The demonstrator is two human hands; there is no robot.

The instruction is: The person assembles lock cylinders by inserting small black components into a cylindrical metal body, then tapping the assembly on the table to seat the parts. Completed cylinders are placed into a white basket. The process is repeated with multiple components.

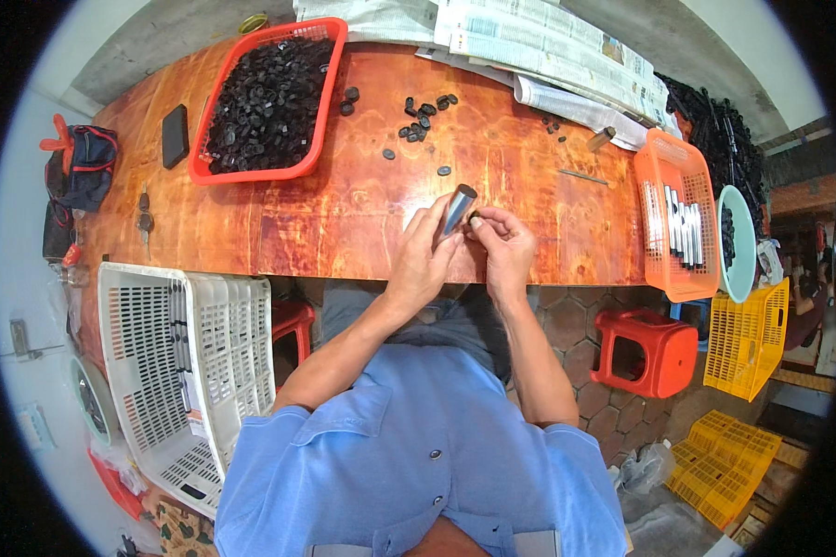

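My left hand (422, 260) is closed round a shiny metal tube (456, 213) with a dark end, tilted up over the table's near edge. Close beside it, my right hand (511, 255) pinches a small dark piece (475, 218) between thumb and finger; its shape is mostly hidden. Beyond my hands a single small black oval part (444, 171) lies on the wooden table (279, 223). Farther off are several more loose black parts (418, 125).
A red basket (336, 93) heaped with black parts stands at far left. Newspapers (548, 46) cover the back edge. At right are an orange basket (653, 223) with metal tubes and a pale green basin (738, 246). A white crate (237, 343) and red stool (659, 353) flank me.
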